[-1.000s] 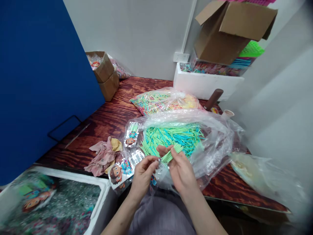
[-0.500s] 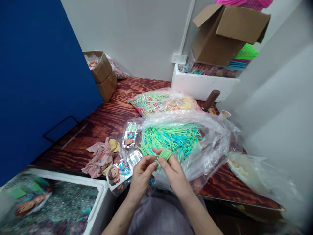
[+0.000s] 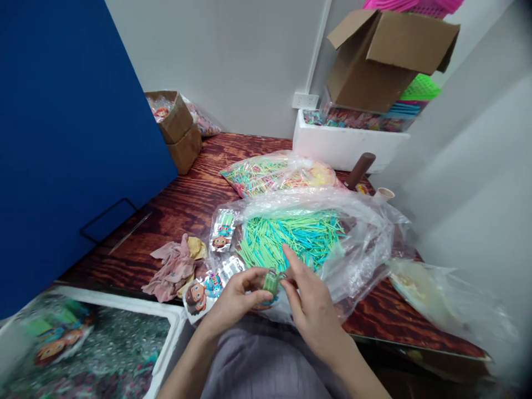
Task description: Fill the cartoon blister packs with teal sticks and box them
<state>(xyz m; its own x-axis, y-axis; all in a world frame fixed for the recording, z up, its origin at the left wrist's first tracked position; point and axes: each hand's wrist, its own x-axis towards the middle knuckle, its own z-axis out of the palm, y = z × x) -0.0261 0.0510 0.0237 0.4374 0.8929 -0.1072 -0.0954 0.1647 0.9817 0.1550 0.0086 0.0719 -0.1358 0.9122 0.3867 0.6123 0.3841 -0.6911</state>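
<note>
In front of my body, my left hand (image 3: 239,296) pinches a small clear-topped packet (image 3: 271,283) with a bunch of green sticks inside it. My right hand (image 3: 310,299) has its thumb and a finger at the packet's right edge, and its index finger points out over the loose sticks. Just beyond lies an opened clear plastic bag (image 3: 366,244) with a heap of green and blue sticks (image 3: 291,235) on it. Left of the heap rests a filled packet (image 3: 223,230) with a cartoon figure. More printed packets (image 3: 203,293) lie beside my left hand.
A white foam box (image 3: 174,316) with packets stands at the lower left, near a crumpled pink cloth (image 3: 172,266). Behind the heap is a closed bag of coloured sticks (image 3: 266,172). A brown cylinder (image 3: 359,170) and cardboard box (image 3: 369,72) are at the back right.
The bunch of green sticks was between my right fingers and now sits inside the packet in my left hand. My right index finger has lifted and stretched out.
</note>
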